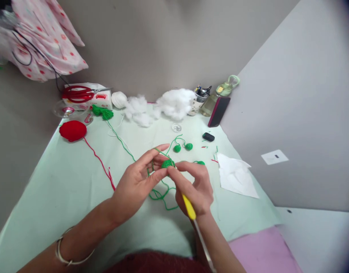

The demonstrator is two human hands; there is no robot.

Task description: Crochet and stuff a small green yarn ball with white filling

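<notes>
Near the middle of the view, my left hand (137,178) pinches a small green crocheted piece (167,163) between thumb and fingers, with green yarn running over the fingers. My right hand (194,185) is closed round a crochet hook with a yellow grip (189,207); its fingertips meet the green piece, and the hook's tip is hidden there. Loose green yarn (160,196) curls on the cloth below the hands. Two small green balls (188,146) with yarn tails lie just beyond the fingers. Another green piece (201,162) is partly hidden behind my right hand.
Red yarn (73,131), green yarn (102,112), red scissors (79,94) and a white yarn ball (119,99) are at the left. White stuffing (176,103), a pen cup (196,104), a bottle (210,103) and a phone (219,112) stand behind. White paper (236,175) lies right.
</notes>
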